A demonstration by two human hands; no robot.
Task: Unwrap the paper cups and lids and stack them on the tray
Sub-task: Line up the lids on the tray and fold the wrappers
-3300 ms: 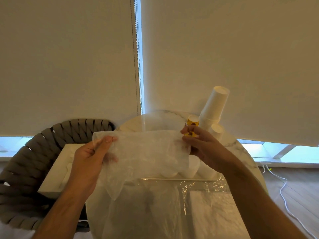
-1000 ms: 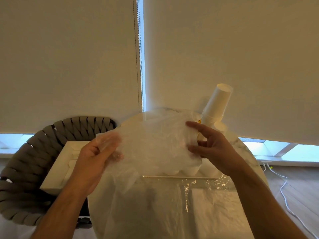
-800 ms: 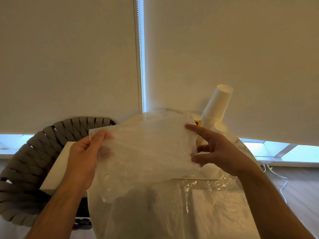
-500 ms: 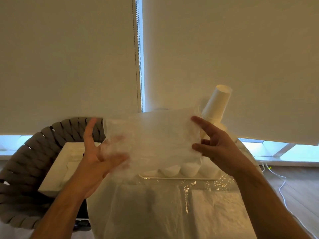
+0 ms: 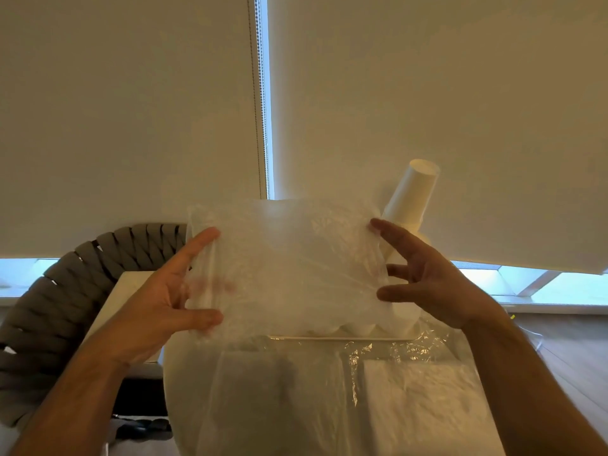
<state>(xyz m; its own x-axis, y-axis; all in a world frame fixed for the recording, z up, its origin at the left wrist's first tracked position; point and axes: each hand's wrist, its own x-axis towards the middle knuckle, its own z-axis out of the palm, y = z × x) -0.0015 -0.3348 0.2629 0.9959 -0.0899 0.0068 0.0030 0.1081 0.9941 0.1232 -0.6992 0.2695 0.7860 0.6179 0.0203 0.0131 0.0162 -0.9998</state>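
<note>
A: Item one, far left of the frame?
B: Woven grey chair [image 5: 82,284], curved back, lower left. Just right of it, a white box [image 5: 131,284], partly behind the left forearm.

A: Left hand?
B: Left hand [image 5: 161,301], left of centre. Thumb in front of the plastic wrapper [image 5: 286,268], fingers behind its left edge and showing through the film; the edge is pinched between them.

A: The wrapper itself?
B: Crumpled, translucent, held up flat at centre frame, between the two hands and above the table [image 5: 184,390].

A: Behind and below it?
B: Tray [image 5: 345,338], only its near rim visible, centre frame. White rounded pieces in a row on it, just under the wrapper's lower edge; whether cups or lids, cannot tell. More clear plastic film [image 5: 378,357] lies on the table at lower centre and lower right.

A: Right hand?
B: Right hand [image 5: 434,284], right of centre. Fingers spread and mostly straight, fingertips against the wrapper's right edge; a firm pinch cannot be made out.

A: Upper right?
B: Stack of paper cups [image 5: 411,199], upside down, leaning right, rising behind the right hand. Pale roller blinds [image 5: 131,110] fill the background.
</note>
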